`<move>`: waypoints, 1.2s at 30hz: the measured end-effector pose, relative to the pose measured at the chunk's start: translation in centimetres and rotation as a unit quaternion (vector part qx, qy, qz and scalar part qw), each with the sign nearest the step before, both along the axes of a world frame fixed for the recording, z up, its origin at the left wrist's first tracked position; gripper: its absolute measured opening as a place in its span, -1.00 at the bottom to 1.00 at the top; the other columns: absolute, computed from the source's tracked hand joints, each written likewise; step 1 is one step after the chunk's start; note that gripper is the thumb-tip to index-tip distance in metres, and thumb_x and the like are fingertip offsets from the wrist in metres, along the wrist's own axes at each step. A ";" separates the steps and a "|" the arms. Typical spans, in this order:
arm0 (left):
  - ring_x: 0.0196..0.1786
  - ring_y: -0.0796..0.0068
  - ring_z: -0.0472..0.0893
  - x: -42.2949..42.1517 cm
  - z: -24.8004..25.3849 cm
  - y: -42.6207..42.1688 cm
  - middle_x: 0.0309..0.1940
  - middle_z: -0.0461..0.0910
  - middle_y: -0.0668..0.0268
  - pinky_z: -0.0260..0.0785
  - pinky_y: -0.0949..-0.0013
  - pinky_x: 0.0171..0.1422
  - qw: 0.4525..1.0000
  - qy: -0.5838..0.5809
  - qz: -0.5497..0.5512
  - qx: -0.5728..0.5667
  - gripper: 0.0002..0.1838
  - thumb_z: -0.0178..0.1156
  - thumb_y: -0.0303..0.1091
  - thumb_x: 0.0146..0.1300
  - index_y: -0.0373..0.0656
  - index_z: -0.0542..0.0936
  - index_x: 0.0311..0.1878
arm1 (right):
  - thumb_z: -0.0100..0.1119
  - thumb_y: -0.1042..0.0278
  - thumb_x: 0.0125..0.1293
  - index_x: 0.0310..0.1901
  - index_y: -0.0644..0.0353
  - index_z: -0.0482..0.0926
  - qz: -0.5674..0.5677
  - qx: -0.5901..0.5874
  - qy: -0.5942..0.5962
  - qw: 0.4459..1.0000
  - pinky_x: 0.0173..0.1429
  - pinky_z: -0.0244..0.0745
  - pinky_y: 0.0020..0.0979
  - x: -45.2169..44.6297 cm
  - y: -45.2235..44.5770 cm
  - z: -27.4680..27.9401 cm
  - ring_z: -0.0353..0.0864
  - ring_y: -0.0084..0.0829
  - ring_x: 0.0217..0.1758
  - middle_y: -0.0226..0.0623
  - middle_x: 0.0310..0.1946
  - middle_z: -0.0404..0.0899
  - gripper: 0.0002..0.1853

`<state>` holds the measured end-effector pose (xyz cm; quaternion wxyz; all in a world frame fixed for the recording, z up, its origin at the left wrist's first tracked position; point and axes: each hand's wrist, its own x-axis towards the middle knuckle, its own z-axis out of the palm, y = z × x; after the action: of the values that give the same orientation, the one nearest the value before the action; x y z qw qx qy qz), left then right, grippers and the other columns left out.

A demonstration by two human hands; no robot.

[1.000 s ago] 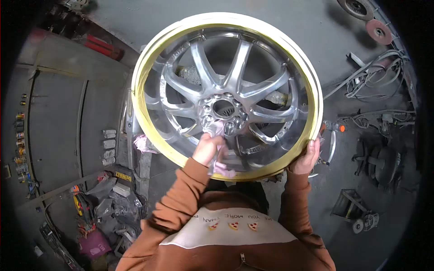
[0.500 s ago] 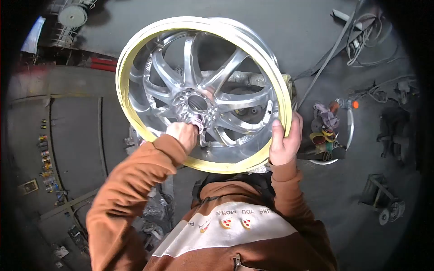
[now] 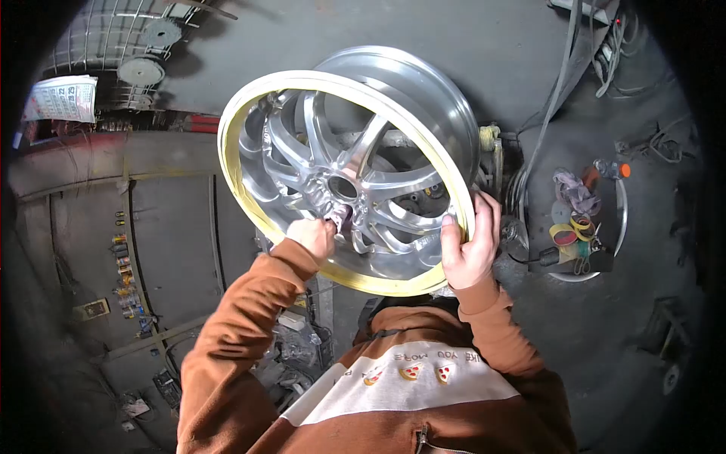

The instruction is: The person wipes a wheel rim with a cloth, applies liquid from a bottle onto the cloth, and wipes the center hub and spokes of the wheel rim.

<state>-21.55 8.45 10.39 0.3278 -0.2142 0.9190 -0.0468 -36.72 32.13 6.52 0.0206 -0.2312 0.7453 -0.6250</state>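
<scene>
A polished alloy wheel rim (image 3: 370,174) with several spokes stands tilted before me, its front lip (image 3: 231,144) covered in yellow tape. My left hand (image 3: 314,237) is closed on a bunched, pinkish-purple cloth (image 3: 342,219), held against the spokes just below the center hole (image 3: 342,187). With fingers outside and thumb on the taped face, my right hand (image 3: 473,246) grips the lip at its lower right. The far barrel of the wheel shows behind the face.
To the right, a round-edged stand (image 3: 622,227) bears tape rolls (image 3: 563,234), a crumpled cloth (image 3: 576,191) and an orange-capped bottle (image 3: 611,169). Cables (image 3: 560,98) hang at upper right. A wire rack (image 3: 98,38) and a calendar (image 3: 62,99) are at upper left; small bottles (image 3: 125,276) line the left.
The wheel has tilted, so more of its outer barrel shows. My view has shifted, moving the surroundings rightward. Both hands keep their holds, the left still with the cloth near the hub.
</scene>
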 end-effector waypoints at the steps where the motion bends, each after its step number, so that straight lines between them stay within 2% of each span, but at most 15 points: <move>1: -0.37 -0.11 0.61 0.1 -0.4 0.8 -0.46 0.60 -0.05 0.49 0.05 -0.22 0.999 0.025 0.029 0.021 -0.66 0.00 -0.19 0.15 -0.25 0.60 -0.24 | 0.17 0.42 0.10 0.05 0.45 0.36 -0.002 -0.001 -0.004 1.000 0.13 0.34 -0.13 0.1 -0.1 0.1 0.40 0.04 0.01 0.12 -0.01 0.34 -0.52; 4: -0.41 0.05 0.62 2.1 -3.9 1.6 -0.49 0.60 0.01 0.48 0.08 -0.28 0.931 0.169 0.265 0.187 -0.64 0.04 -0.25 0.08 -0.32 0.56 -0.14 | 0.19 0.36 0.09 0.04 0.47 0.36 -0.008 0.007 0.015 1.000 0.15 0.33 -0.13 0.1 0.0 0.4 0.39 0.05 0.02 0.14 -0.01 0.33 -0.50; 7: -0.73 0.36 0.39 1.4 -2.9 0.7 -0.73 0.44 0.16 0.23 0.35 -0.62 0.617 0.221 0.581 0.482 -0.77 0.02 -0.36 0.06 -0.24 0.46 -0.64 | 0.20 0.34 0.09 0.05 0.46 0.35 -0.010 0.014 0.014 1.000 0.15 0.32 -0.11 0.2 -0.1 0.2 0.39 0.06 0.02 0.13 0.01 0.32 -0.48; 10: -0.77 0.41 0.35 1.7 -3.4 1.5 -0.82 0.36 0.22 0.19 0.45 -0.65 0.422 0.235 0.657 0.579 -0.65 -0.02 -0.30 0.10 -0.21 0.38 -0.77 | 0.20 0.35 0.09 0.07 0.46 0.33 -0.002 0.024 0.023 0.999 0.16 0.30 -0.11 0.2 0.0 0.1 0.38 0.06 0.04 0.13 0.01 0.31 -0.47; 13: -0.62 0.24 0.56 2.8 -4.5 2.2 -0.69 0.50 0.12 0.43 0.21 -0.48 0.853 0.386 0.278 0.217 -0.72 0.06 -0.26 0.06 -0.30 0.60 -0.41 | 0.20 0.37 0.10 0.08 0.46 0.33 0.011 0.027 0.022 0.999 0.17 0.30 -0.12 0.1 0.0 0.7 0.38 0.05 0.05 0.12 0.02 0.30 -0.47; 14: -0.40 0.09 0.65 2.9 -3.1 0.6 -0.49 0.59 -0.05 0.50 0.07 -0.20 0.974 0.147 0.147 0.093 -0.67 0.07 -0.18 0.09 -0.26 0.64 -0.30 | 0.19 0.37 0.11 0.10 0.45 0.32 0.017 0.041 0.020 0.999 0.17 0.30 -0.12 0.0 0.1 0.6 0.38 0.04 0.05 0.12 0.03 0.30 -0.46; 19: -0.43 0.05 0.64 -0.2 0.8 -2.2 -0.53 0.62 0.08 0.49 0.08 -0.29 0.993 0.029 -0.106 0.033 -0.67 -0.07 -0.21 0.26 -0.12 0.64 -0.42 | 0.16 0.35 0.16 0.12 0.44 0.31 0.024 0.038 0.001 0.999 0.22 0.24 -0.13 0.1 0.0 0.7 0.35 0.01 0.08 0.12 0.03 0.31 -0.47; 25: -0.54 0.07 0.61 2.6 -4.0 0.2 -0.60 0.58 0.01 0.44 0.14 -0.43 0.966 0.229 0.036 0.118 -0.78 0.02 -0.34 0.10 -0.29 0.59 -0.44 | 0.14 0.37 0.14 0.11 0.43 0.32 0.017 0.045 0.010 0.999 0.22 0.23 -0.14 0.3 0.0 0.6 0.35 0.01 0.08 0.11 0.03 0.31 -0.49; 26: -0.62 0.15 0.54 2.3 -4.4 0.1 -0.66 0.52 0.04 0.37 0.22 -0.50 0.863 0.258 0.281 0.333 -0.78 0.01 -0.37 0.09 -0.32 0.54 -0.50 | 0.14 0.36 0.14 0.11 0.43 0.32 0.012 0.044 0.008 0.999 0.22 0.23 -0.14 0.4 -0.1 0.8 0.35 0.00 0.08 0.11 0.03 0.31 -0.49; 27: -0.69 0.24 0.48 2.2 -4.5 0.0 -0.73 0.47 0.07 0.31 0.30 -0.57 0.659 0.257 0.492 0.508 -0.78 -0.01 -0.39 0.07 -0.35 0.50 -0.56 | 0.14 0.36 0.14 0.10 0.43 0.33 0.008 0.040 0.006 0.999 0.22 0.23 -0.14 0.4 -0.3 0.8 0.35 0.00 0.08 0.10 0.03 0.31 -0.49; 31: -0.74 0.43 0.33 2.3 -4.8 1.2 -0.78 0.38 0.18 0.11 0.45 -0.64 0.255 0.282 0.628 0.679 -0.76 -0.07 -0.50 0.05 -0.27 0.40 -0.71 | 0.15 0.37 0.14 0.10 0.43 0.33 0.006 0.028 -0.002 1.000 0.22 0.23 -0.15 0.5 -0.3 1.0 0.35 0.00 0.08 0.10 0.03 0.31 -0.49; 33: -0.69 0.40 0.40 3.0 -5.7 1.6 -0.72 0.45 0.19 0.25 0.39 -0.57 0.536 0.343 0.512 0.577 -0.82 -0.03 -0.47 0.06 -0.31 0.51 -0.55 | 0.15 0.37 0.13 0.10 0.43 0.33 0.008 0.035 0.010 0.999 0.22 0.22 -0.14 0.3 -0.3 0.8 0.35 0.00 0.08 0.10 0.03 0.32 -0.50; 34: -0.59 0.25 0.55 3.5 -6.3 2.5 -0.63 0.56 0.10 0.40 0.30 -0.40 0.717 0.404 0.458 0.335 -0.81 -0.01 -0.44 0.05 -0.30 0.58 -0.40 | 0.15 0.38 0.13 0.10 0.43 0.33 0.009 0.040 0.015 0.999 0.22 0.22 -0.14 0.4 -0.2 0.6 0.35 0.00 0.09 0.11 0.03 0.32 -0.50; 35: -0.42 0.06 0.64 2.6 -2.7 1.8 -0.53 0.61 -0.01 0.49 0.18 -0.24 0.882 0.326 0.275 0.202 -0.78 0.06 -0.36 0.05 -0.24 0.63 -0.34 | 0.15 0.38 0.13 0.10 0.43 0.33 0.012 0.044 0.014 0.999 0.22 0.22 -0.14 0.4 -0.2 0.5 0.35 0.00 0.09 0.11 0.03 0.32 -0.50; 36: -0.39 0.02 0.64 1.5 -0.9 0.9 -0.51 0.60 -0.03 0.49 0.14 -0.22 0.949 0.204 0.202 0.131 -0.78 0.08 -0.32 0.04 -0.24 0.63 -0.35 | 0.14 0.39 0.13 0.10 0.43 0.33 0.015 0.056 0.023 0.998 0.23 0.21 -0.13 0.3 -0.1 0.4 0.35 0.01 0.08 0.11 0.03 0.32 -0.50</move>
<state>-20.01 9.34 9.52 0.1613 -0.3555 0.9017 0.1860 -36.46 32.04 6.94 0.0258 -0.2547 0.7758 -0.5767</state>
